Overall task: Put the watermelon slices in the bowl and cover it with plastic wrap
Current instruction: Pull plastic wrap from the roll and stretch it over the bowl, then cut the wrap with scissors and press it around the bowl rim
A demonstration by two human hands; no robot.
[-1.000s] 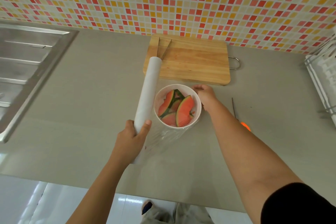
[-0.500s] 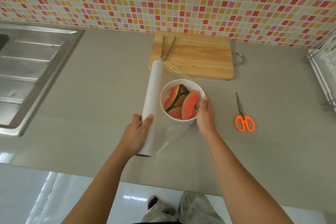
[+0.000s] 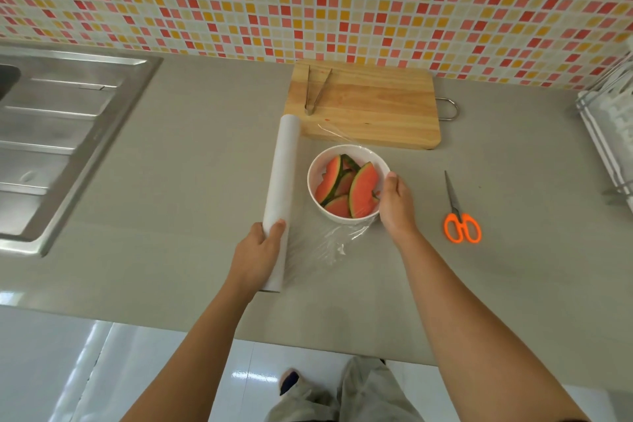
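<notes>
Grey countertop (image 3: 171,216) bears a white bowl (image 3: 311,181) near its middle, just in front of the wooden cutting board (image 3: 376,110) and not touching the board's near edge. Watermelon slices (image 3: 363,190) lie inside the bowl, leaning on one another. Clear film (image 3: 329,240) runs from the plastic wrap roll (image 3: 282,168) over the bowl's top. Its far edge lifts above the board's near edge and its near edge lies wrinkled on the counter just in front of the bowl.

The roll lies just left of the bowl and points away from the person, with its far end beside the board's near-left corner. The left hand (image 3: 258,253) grips the roll's near part, fingers and thumb wrapped round it. The right hand (image 3: 395,205) is curled round the bowl's right wall, thumb at the rim.

Orange-handled scissors (image 3: 459,216) lie closed to the right, apart from the right hand. Metal tongs (image 3: 317,89) rest on the board's left part. A broad stretch of counter separates the steel sink (image 3: 61,134) from the roll. A wire rack (image 3: 606,127) stands at the right edge. Both forearms cross the counter's front edge
</notes>
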